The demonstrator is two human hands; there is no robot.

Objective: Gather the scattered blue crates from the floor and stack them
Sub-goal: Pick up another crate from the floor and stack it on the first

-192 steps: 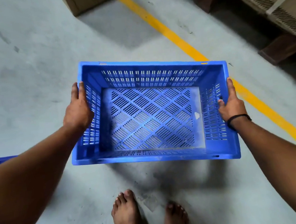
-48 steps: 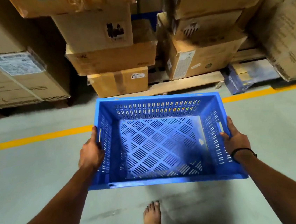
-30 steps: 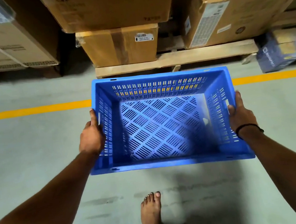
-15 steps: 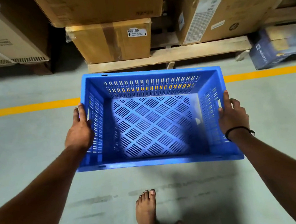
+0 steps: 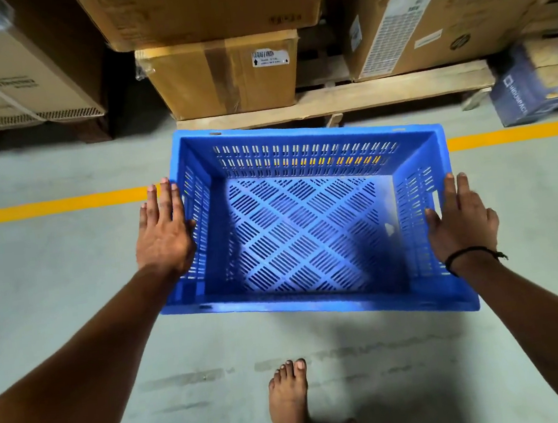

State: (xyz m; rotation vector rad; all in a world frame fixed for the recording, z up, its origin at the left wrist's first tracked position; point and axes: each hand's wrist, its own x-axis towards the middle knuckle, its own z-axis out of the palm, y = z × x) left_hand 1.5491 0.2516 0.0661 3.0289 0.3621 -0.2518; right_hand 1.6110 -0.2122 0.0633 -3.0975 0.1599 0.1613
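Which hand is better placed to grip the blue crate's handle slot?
Probably the right hand: its thumb lies beside the handle slot of the blue crate; the left hand lies flat beside its wall.

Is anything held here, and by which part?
No grip: left hand and right hand lie open, fingers straight, at the short side walls of the blue crate; whether they touch it cannot be told.

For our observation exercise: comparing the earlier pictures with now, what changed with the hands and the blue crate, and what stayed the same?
Both hands let go: the left hand and right hand, which gripped the side walls of the blue crate, now lie beside them with straight fingers. Unchanged: the crate is empty and upright, in front of the cardboard boxes and yellow line.
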